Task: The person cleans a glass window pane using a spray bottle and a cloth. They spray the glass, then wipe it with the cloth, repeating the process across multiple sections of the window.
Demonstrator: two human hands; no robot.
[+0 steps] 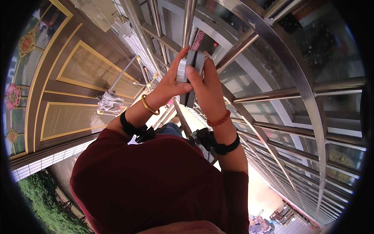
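Observation:
A grey two-part block [191, 98] with a dark seam and a ribbed, pale round knob [181, 71] is held up between both hands; it looks like a magnetic window cleaner. My left hand [171, 83], with a gold bangle at the wrist, grips the knob side, its index finger extended upward. My right hand [208, 90], wearing a red bead bracelet, grips the other side, thumb across the top near the seam. A pale cord or strap [209, 56] lies over its fingers. Black straps with small devices circle both forearms.
Stainless steel bars [304, 96] stand close in front of glass windows on the right. Brown panels with gold trim [79, 65] fill the left. A bundled cloth [110, 102] sits at a pole's end. Greenery [46, 201] shows at lower left.

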